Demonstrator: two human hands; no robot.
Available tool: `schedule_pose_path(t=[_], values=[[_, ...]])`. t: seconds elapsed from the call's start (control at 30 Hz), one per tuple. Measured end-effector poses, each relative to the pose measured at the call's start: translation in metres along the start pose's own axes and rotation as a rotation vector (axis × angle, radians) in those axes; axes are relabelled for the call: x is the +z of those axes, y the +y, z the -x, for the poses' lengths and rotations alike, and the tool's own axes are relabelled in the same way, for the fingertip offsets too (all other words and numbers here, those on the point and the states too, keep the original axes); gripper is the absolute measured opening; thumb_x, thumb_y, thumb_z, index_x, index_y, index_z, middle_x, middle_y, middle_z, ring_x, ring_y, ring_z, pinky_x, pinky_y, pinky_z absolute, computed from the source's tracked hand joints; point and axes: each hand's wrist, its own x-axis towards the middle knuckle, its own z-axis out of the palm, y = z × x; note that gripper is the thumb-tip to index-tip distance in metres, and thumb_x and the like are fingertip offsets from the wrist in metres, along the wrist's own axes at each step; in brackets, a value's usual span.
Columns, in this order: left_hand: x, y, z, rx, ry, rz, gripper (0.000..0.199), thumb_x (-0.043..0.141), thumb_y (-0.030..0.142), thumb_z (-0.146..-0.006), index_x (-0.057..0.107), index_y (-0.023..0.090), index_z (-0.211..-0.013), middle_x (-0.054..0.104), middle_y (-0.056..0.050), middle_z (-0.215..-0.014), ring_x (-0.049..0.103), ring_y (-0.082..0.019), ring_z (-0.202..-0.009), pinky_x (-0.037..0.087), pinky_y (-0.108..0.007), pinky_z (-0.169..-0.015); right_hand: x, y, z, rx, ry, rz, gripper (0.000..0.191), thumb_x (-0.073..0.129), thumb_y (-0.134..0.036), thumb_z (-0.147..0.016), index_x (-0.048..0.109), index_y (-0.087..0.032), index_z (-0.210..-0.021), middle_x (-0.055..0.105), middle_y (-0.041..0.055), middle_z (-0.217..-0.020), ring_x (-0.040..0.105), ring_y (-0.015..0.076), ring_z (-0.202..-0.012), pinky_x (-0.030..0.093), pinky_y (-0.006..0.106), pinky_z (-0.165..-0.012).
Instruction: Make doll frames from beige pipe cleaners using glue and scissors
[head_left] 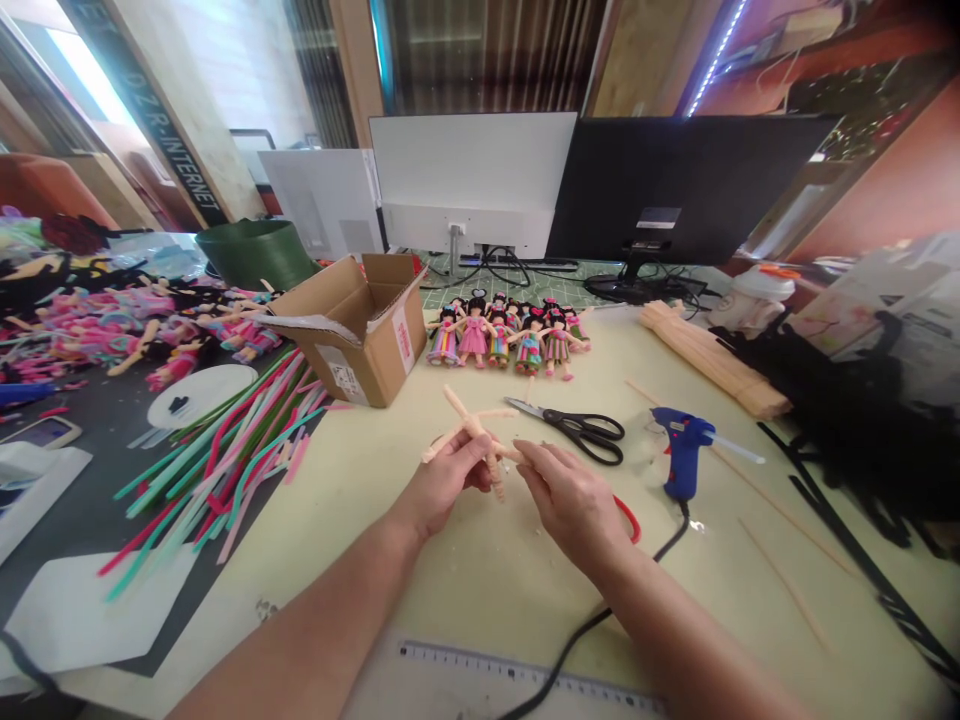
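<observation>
Two hands: I have both on one peach chenille-stem figure point(474, 430), just in front of the scissors point(581, 430).
Left hand point(446, 480): fingers clamped round the figure's middle.
Right hand point(574, 505): fingertips pinched on its lower end.
Glue gun point(681, 450): just right of the scissors.
Dolls point(506, 335): behind the scissors.

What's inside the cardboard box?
The box lies tipped with flaps open; only bare cardboard shows at its mouth. Deeper inside is hidden by its flaps and walls.
</observation>
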Motion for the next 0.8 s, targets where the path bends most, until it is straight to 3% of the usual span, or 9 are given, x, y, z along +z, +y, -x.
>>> schedule_pose_path(t=[0.23,0.43,0.6,0.7,0.8], values=[[0.002,-0.001,0.001,0.005,-0.008,0.002,0.027,0.062,0.041,-0.08,0.061,0.014,-0.085,0.056,0.0,-0.066,0.049,-0.008,-0.056,0.043,-0.021,-0.057,-0.001,-0.003,0.001,-0.009,-0.125,0.134,0.026,0.036,-0.014,-0.093,0.059,-0.019,-0.103,0.061,0.0037,-0.074,0.055,0.0166,-0.069,0.033,0.026,-0.057],[0.005,-0.001,0.004,0.006,-0.014,0.017,0.028,0.063,0.041,-0.079,0.062,0.014,-0.087,0.058,-0.001,-0.067,0.051,-0.009,-0.057,0.044,-0.022,-0.058,-0.002,-0.003,0.0,0.125,-0.163,0.042,0.024,0.042,-0.008,-0.085,0.059,-0.023,-0.093,0.059,-0.0008,-0.075,0.049,0.0119,-0.059,0.028,0.024,-0.052],[0.005,-0.001,0.005,0.004,-0.032,0.044,0.028,0.063,0.04,-0.08,0.063,0.014,-0.089,0.058,-0.001,-0.068,0.051,-0.009,-0.058,0.045,-0.022,-0.058,-0.005,-0.005,-0.001,0.151,-0.172,-0.014,0.025,0.041,-0.007,-0.083,0.061,-0.021,-0.09,0.061,-0.0004,-0.075,0.05,0.0118,-0.059,0.03,0.024,-0.053],[0.001,-0.002,0.002,0.009,-0.022,0.051,0.03,0.063,0.042,-0.08,0.063,0.014,-0.09,0.059,-0.001,-0.068,0.052,-0.009,-0.059,0.046,-0.022,-0.058,-0.005,-0.004,-0.003,0.183,-0.214,-0.127,0.024,0.043,-0.014,-0.087,0.062,-0.022,-0.098,0.064,0.0001,-0.076,0.054,0.0131,-0.062,0.035,0.024,-0.056],[-0.005,-0.001,-0.002,-0.026,-0.013,0.077,0.03,0.065,0.043,-0.078,0.062,0.015,-0.087,0.059,-0.001,-0.069,0.052,-0.009,-0.058,0.046,-0.023,-0.06,-0.005,-0.002,-0.005,0.243,-0.22,-0.319,0.033,0.053,-0.03,-0.087,0.056,-0.024,-0.119,0.068,0.003,-0.093,0.06,0.0153,-0.072,0.042,0.025,-0.065]])
